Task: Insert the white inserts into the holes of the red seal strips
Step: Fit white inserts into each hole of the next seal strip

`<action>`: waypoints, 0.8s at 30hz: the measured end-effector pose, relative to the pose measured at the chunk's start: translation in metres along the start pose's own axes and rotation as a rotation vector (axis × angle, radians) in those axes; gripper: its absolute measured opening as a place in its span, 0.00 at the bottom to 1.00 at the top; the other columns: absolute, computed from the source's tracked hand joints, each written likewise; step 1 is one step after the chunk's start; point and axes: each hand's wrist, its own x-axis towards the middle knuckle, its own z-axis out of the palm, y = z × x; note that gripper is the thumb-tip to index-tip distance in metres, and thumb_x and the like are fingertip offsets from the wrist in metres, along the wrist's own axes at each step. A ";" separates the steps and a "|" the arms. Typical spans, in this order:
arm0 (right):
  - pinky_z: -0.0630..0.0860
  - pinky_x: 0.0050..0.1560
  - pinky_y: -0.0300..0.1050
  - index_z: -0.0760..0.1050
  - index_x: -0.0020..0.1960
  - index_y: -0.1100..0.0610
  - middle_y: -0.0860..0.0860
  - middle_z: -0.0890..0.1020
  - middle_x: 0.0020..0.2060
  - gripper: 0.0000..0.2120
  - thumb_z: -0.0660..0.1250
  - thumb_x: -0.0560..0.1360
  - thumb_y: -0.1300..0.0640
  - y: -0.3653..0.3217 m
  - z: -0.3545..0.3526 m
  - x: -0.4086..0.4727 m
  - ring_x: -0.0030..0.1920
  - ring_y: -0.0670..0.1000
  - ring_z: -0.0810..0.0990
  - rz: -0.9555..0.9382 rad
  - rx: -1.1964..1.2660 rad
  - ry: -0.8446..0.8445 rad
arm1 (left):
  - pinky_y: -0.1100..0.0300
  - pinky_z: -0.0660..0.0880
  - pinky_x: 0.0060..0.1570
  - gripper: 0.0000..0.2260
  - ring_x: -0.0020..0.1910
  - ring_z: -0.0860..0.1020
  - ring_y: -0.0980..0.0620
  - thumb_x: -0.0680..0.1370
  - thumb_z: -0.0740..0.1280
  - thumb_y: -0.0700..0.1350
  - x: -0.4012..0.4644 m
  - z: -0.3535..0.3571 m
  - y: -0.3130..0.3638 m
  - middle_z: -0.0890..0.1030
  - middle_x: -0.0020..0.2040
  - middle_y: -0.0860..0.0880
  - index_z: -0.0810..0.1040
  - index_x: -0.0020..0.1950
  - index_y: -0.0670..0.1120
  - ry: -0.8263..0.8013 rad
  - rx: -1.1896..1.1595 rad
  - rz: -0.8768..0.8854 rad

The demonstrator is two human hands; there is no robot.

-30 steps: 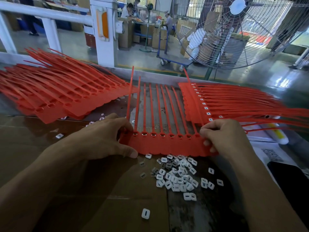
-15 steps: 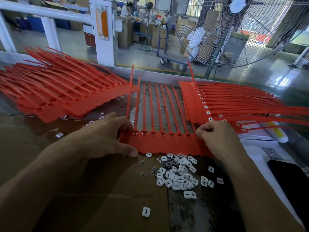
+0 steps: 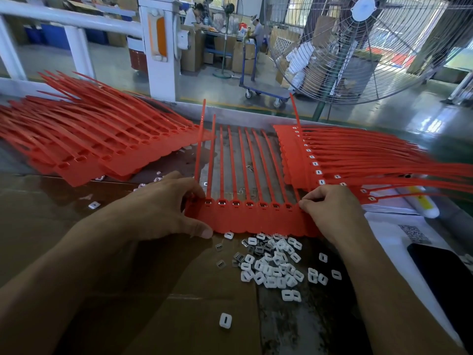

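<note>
A red sheet of joined seal strips (image 3: 256, 219) lies in front of me, its tails pointing away and a row of holes along the near band. My left hand (image 3: 163, 208) grips the sheet's left end, thumb on its near edge. My right hand (image 3: 330, 211) pinches the right end at the last strip, fingertips pressed at the hole there. A pile of white inserts (image 3: 273, 265) lies just below the sheet on the table; one stray insert (image 3: 225, 321) sits nearer me.
A stack of red strip sheets with empty holes (image 3: 84, 147) lies at the left. Another stack with white inserts fitted (image 3: 332, 160) fans out at the right. A black phone (image 3: 445, 275) and white papers (image 3: 394, 226) lie at the right; a big fan (image 3: 358, 47) stands beyond the table.
My right hand has slid slightly left along the sheet's right end and its fingertips now pinch at the last strip. The left hand has stayed put.
</note>
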 end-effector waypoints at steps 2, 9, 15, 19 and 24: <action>0.63 0.31 0.33 0.84 0.43 0.48 0.40 0.79 0.34 0.02 0.75 0.75 0.53 0.002 0.000 0.001 0.36 0.38 0.74 -0.012 -0.022 0.004 | 0.54 0.73 0.60 0.41 0.59 0.72 0.57 0.56 0.72 0.75 0.001 0.000 -0.001 0.69 0.62 0.60 0.70 0.67 0.65 0.005 0.001 0.003; 0.69 0.34 0.41 0.83 0.40 0.48 0.45 0.81 0.32 0.05 0.77 0.75 0.53 0.009 -0.002 0.005 0.34 0.46 0.77 0.029 0.133 -0.051 | 0.54 0.73 0.59 0.40 0.59 0.72 0.57 0.56 0.73 0.75 0.003 0.001 -0.002 0.69 0.62 0.60 0.70 0.66 0.65 0.006 0.003 0.006; 0.72 0.38 0.45 0.83 0.41 0.49 0.46 0.80 0.32 0.06 0.74 0.77 0.55 0.013 -0.001 0.007 0.35 0.48 0.77 0.051 0.204 -0.064 | 0.54 0.73 0.59 0.41 0.60 0.71 0.57 0.56 0.72 0.75 0.003 0.001 -0.001 0.68 0.62 0.60 0.69 0.66 0.65 -0.006 0.005 -0.003; 0.70 0.35 0.41 0.84 0.41 0.49 0.46 0.83 0.37 0.04 0.76 0.75 0.54 0.007 -0.001 0.005 0.38 0.45 0.79 0.022 0.082 -0.044 | 0.52 0.74 0.61 0.41 0.60 0.72 0.57 0.56 0.72 0.76 0.003 0.001 -0.001 0.69 0.62 0.61 0.70 0.66 0.66 0.000 0.001 -0.008; 0.66 0.35 0.36 0.84 0.44 0.49 0.45 0.83 0.41 0.03 0.75 0.77 0.54 0.004 -0.003 0.003 0.40 0.39 0.77 -0.001 0.037 -0.021 | 0.53 0.73 0.61 0.40 0.59 0.72 0.58 0.56 0.72 0.76 0.002 0.001 -0.001 0.69 0.61 0.61 0.70 0.66 0.66 0.011 0.001 -0.001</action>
